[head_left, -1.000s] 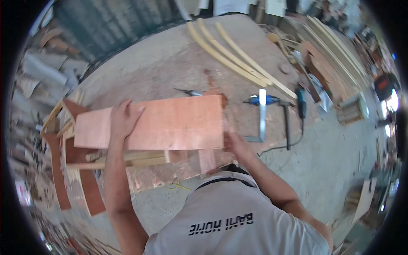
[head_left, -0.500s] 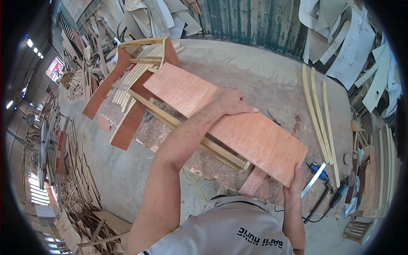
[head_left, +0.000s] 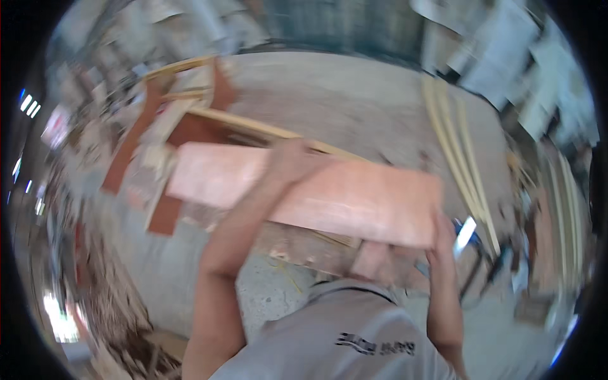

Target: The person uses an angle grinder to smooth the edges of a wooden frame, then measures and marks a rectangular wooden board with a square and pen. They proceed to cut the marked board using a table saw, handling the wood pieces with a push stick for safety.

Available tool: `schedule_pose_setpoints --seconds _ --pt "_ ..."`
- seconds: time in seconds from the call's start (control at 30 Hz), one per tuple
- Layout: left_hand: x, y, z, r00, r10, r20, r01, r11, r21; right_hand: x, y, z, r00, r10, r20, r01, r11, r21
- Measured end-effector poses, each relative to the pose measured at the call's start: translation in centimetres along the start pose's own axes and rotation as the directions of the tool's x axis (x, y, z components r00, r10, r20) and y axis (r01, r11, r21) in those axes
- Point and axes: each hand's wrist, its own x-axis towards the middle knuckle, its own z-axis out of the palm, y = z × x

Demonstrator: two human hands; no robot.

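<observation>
A long reddish plywood panel lies across a wooden frame with pale rails and a brown side piece. My left hand reaches over the panel and grips its far edge, blurred by motion. At the panel's right end my right hand holds the short edge, its fingers partly out of sight beneath. The panel hides much of the frame's near part. Whether it touches the frame all along, I cannot tell.
A second brown-sided frame stands at the left of the worktable. Several pale wooden strips lie at the right, with a blue power tool beside their near end. Scrap wood is heaped on the floor at the left.
Both hands have moved the panel nearer to me and turned it more level across the view. The frame's far rail now shows beyond it. The picture has shifted and blurred.
</observation>
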Motion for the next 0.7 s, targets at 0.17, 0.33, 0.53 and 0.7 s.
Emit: schedule_pose_setpoints --seconds 0.17,0.33,0.53,0.7 --pt "0.0 -0.8 0.0 0.993 -0.053 -0.106 0.048 0.998 -0.047 4.8 -1.3 1.5 0.985 0.037 0.171 -0.049 0.997 0.063" --pt "1.3 -2.6 0.7 0.994 -0.056 -0.096 0.056 0.998 -0.003 5.0 1.9 -0.3 0.998 -0.056 0.003 0.056 0.991 0.12" --pt "-0.4 -2.2 1.8 0.957 0.205 -0.205 -0.229 0.968 -0.104 -3.5 10.4 -12.4 0.977 0.06 -0.207 -0.154 0.868 -0.473" --pt "-8.2 4.0 4.2 0.899 0.423 -0.108 -0.428 0.903 -0.026 -9.3 16.3 -22.3 0.895 0.086 -0.437 -0.301 0.839 -0.453"
